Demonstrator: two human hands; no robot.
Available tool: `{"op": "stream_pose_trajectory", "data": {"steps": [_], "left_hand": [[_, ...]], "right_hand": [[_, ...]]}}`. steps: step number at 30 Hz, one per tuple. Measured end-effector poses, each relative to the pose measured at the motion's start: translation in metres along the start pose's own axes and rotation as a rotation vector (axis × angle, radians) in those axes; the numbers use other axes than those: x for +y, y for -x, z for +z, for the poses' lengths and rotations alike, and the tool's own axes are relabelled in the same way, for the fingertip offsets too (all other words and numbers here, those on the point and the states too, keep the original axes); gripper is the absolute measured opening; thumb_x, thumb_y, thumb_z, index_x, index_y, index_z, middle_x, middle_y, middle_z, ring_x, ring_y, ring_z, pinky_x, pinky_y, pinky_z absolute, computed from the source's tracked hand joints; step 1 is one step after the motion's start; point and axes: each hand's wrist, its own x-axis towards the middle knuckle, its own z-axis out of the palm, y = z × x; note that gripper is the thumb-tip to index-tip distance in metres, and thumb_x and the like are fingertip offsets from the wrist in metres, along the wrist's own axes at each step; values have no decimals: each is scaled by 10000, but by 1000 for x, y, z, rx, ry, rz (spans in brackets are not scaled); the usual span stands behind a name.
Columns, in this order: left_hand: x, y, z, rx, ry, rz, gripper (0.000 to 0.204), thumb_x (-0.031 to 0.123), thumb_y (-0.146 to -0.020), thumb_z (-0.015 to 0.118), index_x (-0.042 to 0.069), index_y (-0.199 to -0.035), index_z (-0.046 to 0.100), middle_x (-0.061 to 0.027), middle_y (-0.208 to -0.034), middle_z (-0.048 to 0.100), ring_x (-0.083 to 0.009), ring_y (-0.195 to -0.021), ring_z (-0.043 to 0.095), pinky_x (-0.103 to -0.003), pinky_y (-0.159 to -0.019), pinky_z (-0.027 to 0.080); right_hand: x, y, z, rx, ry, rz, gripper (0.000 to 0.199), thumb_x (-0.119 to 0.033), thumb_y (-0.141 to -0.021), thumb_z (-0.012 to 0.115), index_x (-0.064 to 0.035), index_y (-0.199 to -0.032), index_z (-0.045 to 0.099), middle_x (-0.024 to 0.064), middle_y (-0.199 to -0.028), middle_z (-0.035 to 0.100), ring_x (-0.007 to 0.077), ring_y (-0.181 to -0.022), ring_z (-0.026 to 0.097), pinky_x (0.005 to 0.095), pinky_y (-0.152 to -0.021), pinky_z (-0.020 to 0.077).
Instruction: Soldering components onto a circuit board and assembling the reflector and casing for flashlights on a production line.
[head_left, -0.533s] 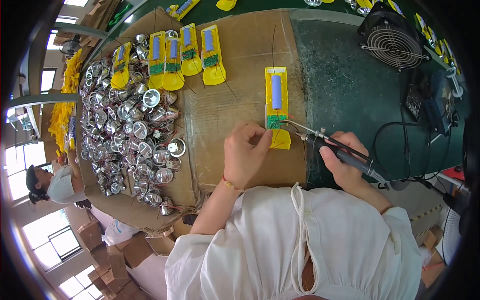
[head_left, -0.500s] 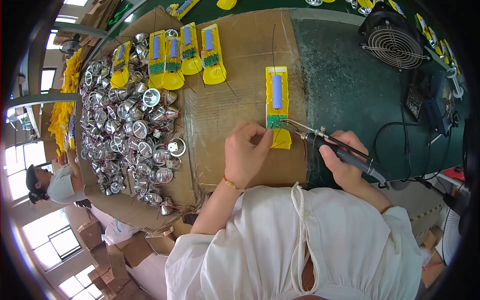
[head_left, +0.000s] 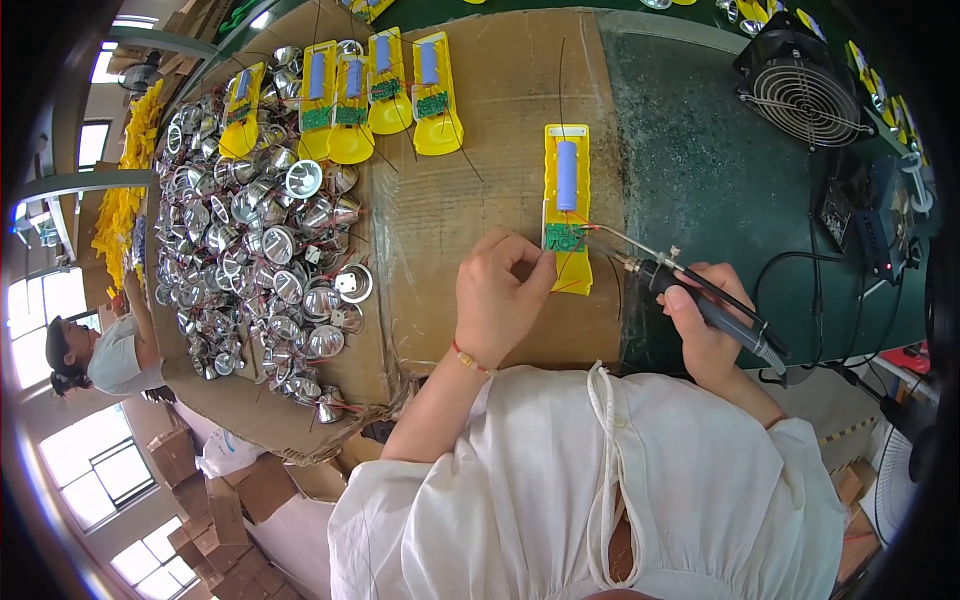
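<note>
A yellow plastic housing (head_left: 569, 275) lies lengthwise in front of me on the cardboard, with a purple cylindrical battery (head_left: 566, 176) and a green circuit board (head_left: 562, 237) in it. My left hand (head_left: 503, 288) is closed in a pinch at the board's lower left edge; whatever sits between the fingertips is too small to make out. In my right hand (head_left: 712, 325) is a soldering iron (head_left: 705, 305) with a thin metal feed tube alongside. Its tip points left, close to the board's right side, where red and black wires stick out. Whether it touches cannot be told.
Several similar yellow housings (head_left: 432, 95) lie at the far left, beside a large heap of silver reflector cups (head_left: 250, 240). A black fan (head_left: 805, 95) with a wire grille stands far right, near a blue box (head_left: 885, 225) and cables. Another person (head_left: 105, 355) is at the left.
The whole view has shifted slightly. The iron and feed tube have drawn a little to the right of the board. My left hand keeps its pinch at the board's edge.
</note>
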Motion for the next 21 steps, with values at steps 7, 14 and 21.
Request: {"op": "stream_pose_trajectory", "data": {"steps": [7, 14, 21], "left_hand": [[2, 1, -2, -6, -46, -9, 121, 81, -752, 646, -5, -684, 595, -72, -701, 560, -147, -568, 575, -265, -522, 449], [3, 12, -16, 6, 78, 193, 172, 28, -708, 697, 7, -870, 641, -79, -818, 573, -140, -671, 586, -257, -547, 466], [-8, 11, -3, 42, -31, 200, 150, 29, -713, 709, 4, -838, 632, -65, -816, 573, -139, -670, 577, -242, -560, 469]], "right_hand": [[-2, 2, -3, -30, -42, 6, 190, -112, -807, 637, 14, -880, 515, 100, -831, 551, 135, -653, 590, 237, -580, 491], [5, 5, -8, 7, -54, -7, 181, -100, -805, 634, 16, -879, 516, 98, -819, 550, 134, -650, 587, 238, -587, 492], [0, 4, -8, -45, -80, -26, 173, -88, -801, 630, 19, -870, 513, 105, -804, 557, 138, -649, 588, 240, -581, 488]]}}
